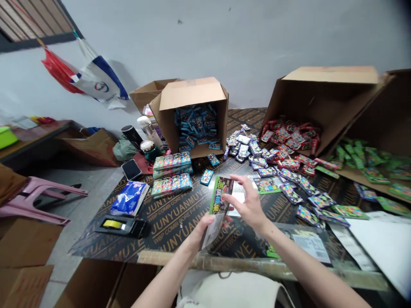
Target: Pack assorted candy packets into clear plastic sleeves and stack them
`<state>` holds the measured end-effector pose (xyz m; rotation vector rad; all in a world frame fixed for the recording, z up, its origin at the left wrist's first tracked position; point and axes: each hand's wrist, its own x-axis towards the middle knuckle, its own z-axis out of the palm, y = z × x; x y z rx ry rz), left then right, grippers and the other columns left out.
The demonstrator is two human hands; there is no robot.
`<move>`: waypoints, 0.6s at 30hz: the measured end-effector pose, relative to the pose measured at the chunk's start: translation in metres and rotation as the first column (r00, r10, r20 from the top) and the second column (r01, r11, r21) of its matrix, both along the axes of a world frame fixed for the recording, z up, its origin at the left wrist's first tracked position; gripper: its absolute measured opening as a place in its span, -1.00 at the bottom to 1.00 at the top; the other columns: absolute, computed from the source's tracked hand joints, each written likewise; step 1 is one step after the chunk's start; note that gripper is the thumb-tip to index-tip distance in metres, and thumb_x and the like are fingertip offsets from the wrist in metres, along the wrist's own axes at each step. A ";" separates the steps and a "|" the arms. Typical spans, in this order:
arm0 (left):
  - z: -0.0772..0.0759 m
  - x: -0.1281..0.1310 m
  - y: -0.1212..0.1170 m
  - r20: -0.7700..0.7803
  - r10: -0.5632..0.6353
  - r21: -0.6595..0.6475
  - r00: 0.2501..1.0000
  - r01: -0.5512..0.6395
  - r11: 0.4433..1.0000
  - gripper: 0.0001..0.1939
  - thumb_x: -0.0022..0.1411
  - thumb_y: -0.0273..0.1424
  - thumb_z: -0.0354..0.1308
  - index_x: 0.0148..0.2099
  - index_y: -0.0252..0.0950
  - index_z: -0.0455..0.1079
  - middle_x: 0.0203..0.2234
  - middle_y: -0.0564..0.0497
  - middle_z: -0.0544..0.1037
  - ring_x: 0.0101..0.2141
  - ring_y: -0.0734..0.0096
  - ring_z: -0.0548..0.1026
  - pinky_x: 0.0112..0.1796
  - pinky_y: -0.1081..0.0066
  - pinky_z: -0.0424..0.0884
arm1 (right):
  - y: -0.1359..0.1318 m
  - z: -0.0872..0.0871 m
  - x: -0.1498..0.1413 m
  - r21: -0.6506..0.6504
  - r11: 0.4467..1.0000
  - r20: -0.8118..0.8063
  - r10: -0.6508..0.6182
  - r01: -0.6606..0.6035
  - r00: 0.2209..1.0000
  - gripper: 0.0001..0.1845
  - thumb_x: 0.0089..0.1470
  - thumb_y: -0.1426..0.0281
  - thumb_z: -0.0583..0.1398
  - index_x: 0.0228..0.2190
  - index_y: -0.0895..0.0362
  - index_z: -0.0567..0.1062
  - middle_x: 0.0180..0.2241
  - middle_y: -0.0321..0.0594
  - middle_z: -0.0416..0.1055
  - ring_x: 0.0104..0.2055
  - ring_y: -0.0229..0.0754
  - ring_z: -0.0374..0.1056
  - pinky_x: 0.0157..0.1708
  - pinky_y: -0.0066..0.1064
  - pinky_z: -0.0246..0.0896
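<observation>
A flat green-and-black printed package, with a paler lower part, is tilted upright between my hands above the table's front half. My left hand is closed on its lower edge, thumb on the near side and fingertips partly hidden behind. My right hand grips its upper right side, one fingertip on the printed face and another at the top edge. Just beyond lies a small blue box. Another green printed package lies flat to the right of my right hand.
Cartons hold blue boxes, red packets and green packets. Purple-and-white packets are scattered at centre and right. On the left are stacked wrapped packs, a blue tissue pack, a tape dispenser and a phone.
</observation>
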<state>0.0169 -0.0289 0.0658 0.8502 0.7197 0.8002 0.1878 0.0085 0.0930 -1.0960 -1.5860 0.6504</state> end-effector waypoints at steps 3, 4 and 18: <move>-0.002 0.000 -0.003 -0.051 0.016 -0.002 0.999 -0.016 1.000 -0.44 -0.08 -0.05 0.09 -0.09 -0.33 0.39 -0.26 -0.15 0.51 -0.22 0.13 0.44 -0.18 0.25 0.32 | 0.013 0.002 0.008 -0.065 0.988 0.093 0.144 -0.138 0.985 -0.62 -0.13 0.25 0.29 -0.23 0.07 0.38 -0.32 -0.21 0.35 -0.26 -0.11 0.25 -0.20 -0.27 0.14; -0.002 0.001 -0.004 -0.064 0.016 0.001 0.998 -0.016 1.000 -0.42 -0.11 -0.07 0.13 -0.08 -0.33 0.38 -0.24 -0.14 0.50 -0.20 0.13 0.43 -0.16 0.24 0.30 | 0.015 0.003 0.010 -0.087 0.974 0.136 0.220 -0.209 0.966 -0.70 -0.13 0.24 0.30 -0.35 0.09 0.40 -0.40 -0.24 0.34 -0.33 -0.14 0.24 -0.26 -0.30 0.13; 0.008 -0.009 -0.015 -0.156 -0.037 -0.017 0.987 0.035 0.999 -0.61 -0.04 -0.28 0.18 -0.16 -0.39 0.45 -0.34 -0.06 0.51 -0.32 0.29 0.41 -0.22 0.36 0.27 | 0.006 0.001 0.023 -0.391 0.775 0.261 0.611 -0.497 0.747 -0.37 -0.17 0.24 0.30 -0.03 0.05 0.28 -0.29 -0.22 0.39 -0.33 -0.12 0.29 -0.33 -0.36 0.22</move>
